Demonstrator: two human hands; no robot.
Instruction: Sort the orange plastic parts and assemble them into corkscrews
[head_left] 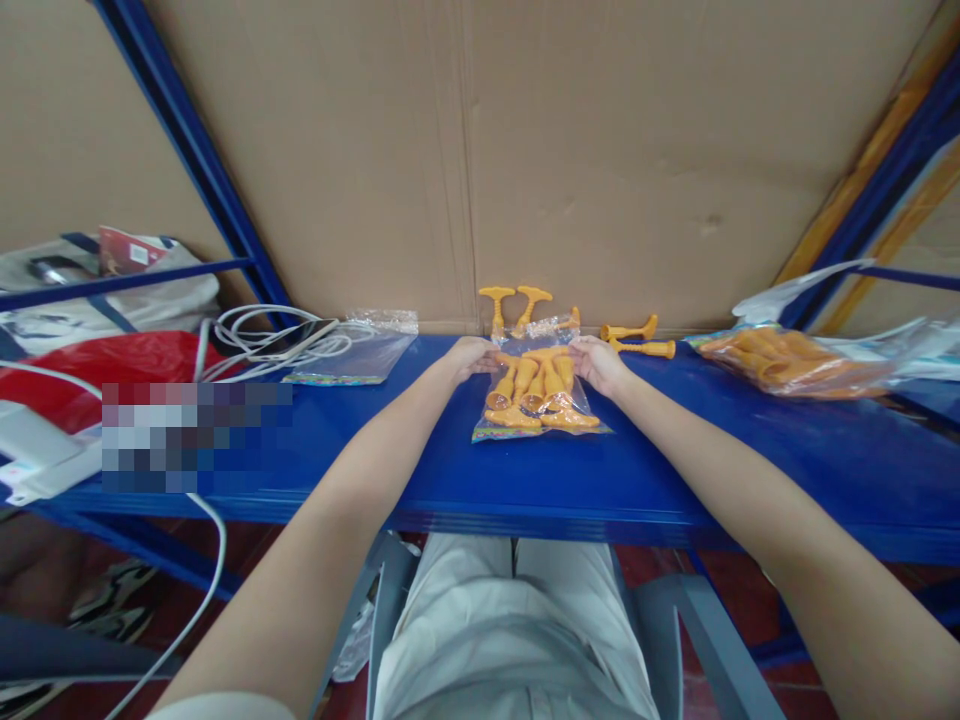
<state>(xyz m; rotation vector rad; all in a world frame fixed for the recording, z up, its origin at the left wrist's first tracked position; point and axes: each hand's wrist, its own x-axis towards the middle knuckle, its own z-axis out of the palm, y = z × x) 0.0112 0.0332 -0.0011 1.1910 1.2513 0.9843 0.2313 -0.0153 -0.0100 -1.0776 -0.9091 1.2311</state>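
A clear plastic bag [525, 420] holding several orange-yellow T-handled plastic pieces [529, 385] lies on the blue shelf in front of me. My left hand [474, 358] grips its upper left edge, fingers closed on the plastic. At the upper right edge, my right hand [598, 364] pinches the bag in the same way. Just behind it, more loose T-shaped pieces [496, 310] lie by the cardboard; the bag's upper end partly covers them. Two loose orange pieces [637, 340] rest right of my right hand.
Flat clear bags [352, 350] and coiled white cable [285, 340] lie to the left, near a red bag [112, 375]. On the right is a filled bag of orange pieces [795, 362]. Cardboard [570, 150] and blue posts [187, 140] bound the blue shelf [645, 470].
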